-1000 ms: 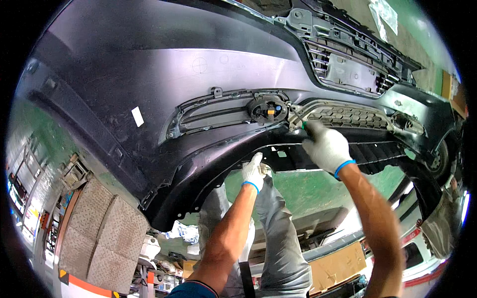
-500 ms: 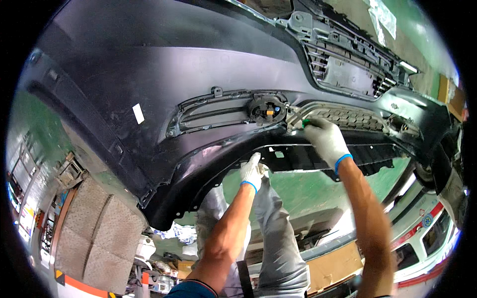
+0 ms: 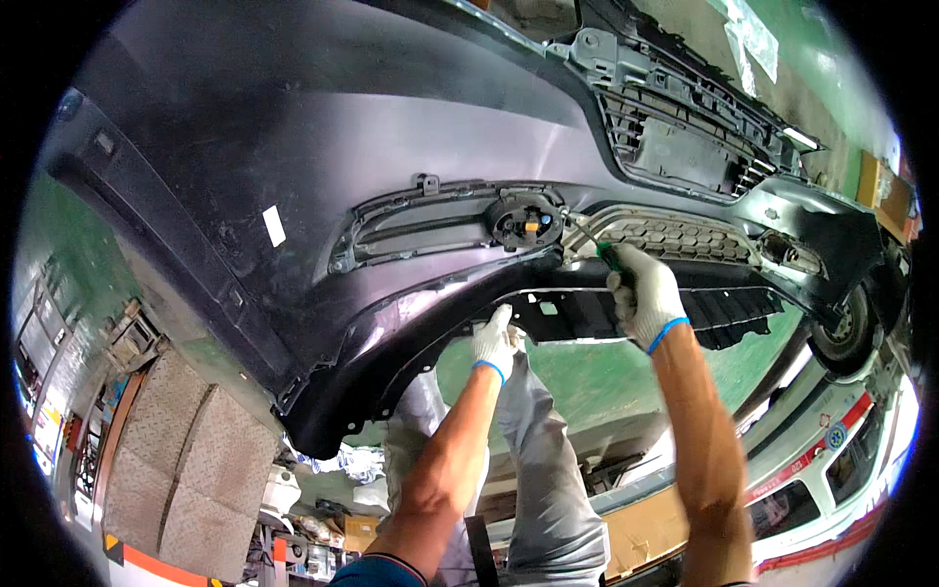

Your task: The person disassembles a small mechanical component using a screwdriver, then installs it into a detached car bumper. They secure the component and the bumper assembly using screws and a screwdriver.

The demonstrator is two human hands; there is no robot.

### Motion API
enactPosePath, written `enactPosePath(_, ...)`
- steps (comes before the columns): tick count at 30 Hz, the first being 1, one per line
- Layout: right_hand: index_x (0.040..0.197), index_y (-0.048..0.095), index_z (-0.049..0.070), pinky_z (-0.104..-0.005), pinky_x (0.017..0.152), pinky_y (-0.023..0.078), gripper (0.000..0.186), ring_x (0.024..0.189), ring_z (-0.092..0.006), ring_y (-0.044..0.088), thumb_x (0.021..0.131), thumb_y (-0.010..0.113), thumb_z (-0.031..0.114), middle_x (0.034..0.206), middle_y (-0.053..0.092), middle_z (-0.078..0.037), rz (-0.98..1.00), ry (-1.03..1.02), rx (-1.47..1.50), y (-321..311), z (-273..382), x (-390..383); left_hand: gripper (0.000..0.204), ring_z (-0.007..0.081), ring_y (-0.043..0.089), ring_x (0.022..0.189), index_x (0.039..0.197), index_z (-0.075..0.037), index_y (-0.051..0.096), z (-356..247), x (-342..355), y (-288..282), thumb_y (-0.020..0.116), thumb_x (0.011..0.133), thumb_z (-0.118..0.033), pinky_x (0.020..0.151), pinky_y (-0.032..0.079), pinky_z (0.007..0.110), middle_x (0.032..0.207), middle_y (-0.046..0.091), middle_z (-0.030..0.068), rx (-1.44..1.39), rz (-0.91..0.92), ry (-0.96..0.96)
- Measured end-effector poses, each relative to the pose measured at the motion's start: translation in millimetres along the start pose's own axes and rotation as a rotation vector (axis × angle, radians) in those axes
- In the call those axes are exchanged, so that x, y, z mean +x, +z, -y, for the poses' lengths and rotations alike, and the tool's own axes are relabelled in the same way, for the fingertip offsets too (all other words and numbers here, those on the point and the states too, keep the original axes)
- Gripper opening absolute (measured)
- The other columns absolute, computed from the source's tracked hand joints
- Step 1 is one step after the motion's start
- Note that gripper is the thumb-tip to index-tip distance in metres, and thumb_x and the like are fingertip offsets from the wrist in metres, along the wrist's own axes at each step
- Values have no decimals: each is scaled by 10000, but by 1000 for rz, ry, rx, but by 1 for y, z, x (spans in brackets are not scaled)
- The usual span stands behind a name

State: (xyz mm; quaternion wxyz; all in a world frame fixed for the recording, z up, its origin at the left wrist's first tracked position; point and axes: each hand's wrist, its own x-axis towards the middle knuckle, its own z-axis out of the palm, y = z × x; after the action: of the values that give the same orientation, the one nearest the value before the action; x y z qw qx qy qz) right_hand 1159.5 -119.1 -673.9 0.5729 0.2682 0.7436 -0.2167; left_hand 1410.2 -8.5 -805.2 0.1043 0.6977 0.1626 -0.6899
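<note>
A large dark car bumper (image 3: 391, 127) fills the upper part of the view, its inner side facing me. My left hand (image 3: 496, 338), in a white glove, is closed on its lower black edge. My gloved right hand (image 3: 648, 298) is wrapped around the green handle of a screwdriver (image 3: 604, 251). The screwdriver's thin shaft slants up and left; its tip is beside a round black lamp housing (image 3: 526, 221) with an orange part. Whether the tip sits in a screw is too small to tell. The housing is set in a slotted fog lamp surround (image 3: 421, 232).
A honeycomb grille (image 3: 675, 238) lies right of the housing, with a larger slatted grille (image 3: 694, 147) above. Patterned metal plates (image 3: 210, 479) lie at lower left. A white and red vehicle (image 3: 812, 470) and cardboard (image 3: 646, 533) are at lower right. My legs are below the bumper.
My right hand has moved slightly down and right and turned, so more of the screwdriver's handle and shaft shows. My left hand keeps its place on the bumper's edge.
</note>
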Motion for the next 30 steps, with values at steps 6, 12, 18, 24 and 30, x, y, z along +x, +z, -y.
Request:
enactPosePath(6,1258,613,78,-346,521,506,395,674,-223,683,908,709,234,869,702,-120,-141,-582,-876,20,-17,-12,319,183,555,447,798,-78,606,4,9,-10,776,928,-314,434,438,336,589,603,86,32,30,-54)
enactPosePath(12,1278,619,64,-387,638,574,417,766,-296,725,898,689,219,831,681,-161,-206,-956,-1913,4,-20,5,357,187,559,433,684,-53,601,-4,0,-2,768,929,-252,404,424,321,554,588,94,38,5,-11)
enactPosePath(18,1181,647,85,-330,528,493,303,576,-165,588,950,705,272,746,634,-61,-134,-620,-672,-5,-14,20,195,141,547,474,842,-84,620,-4,-5,0,772,926,-174,409,418,264,693,628,64,-49,-14,-37)
enactPosePath(24,1388,521,40,-432,694,595,554,885,-338,746,871,684,153,973,703,-179,-214,-827,-2107,21,-4,-26,250,140,545,487,782,-95,610,-12,0,1,788,911,-214,424,425,276,655,593,45,-11,-35,-36)
enactPosePath(30,984,648,114,-276,400,410,246,462,-92,505,1001,652,360,704,615,-17,-27,-18,124,-7,-22,7,258,156,532,482,783,-82,601,-8,-14,5,769,924,-219,450,457,297,613,552,47,-52,-24,28)
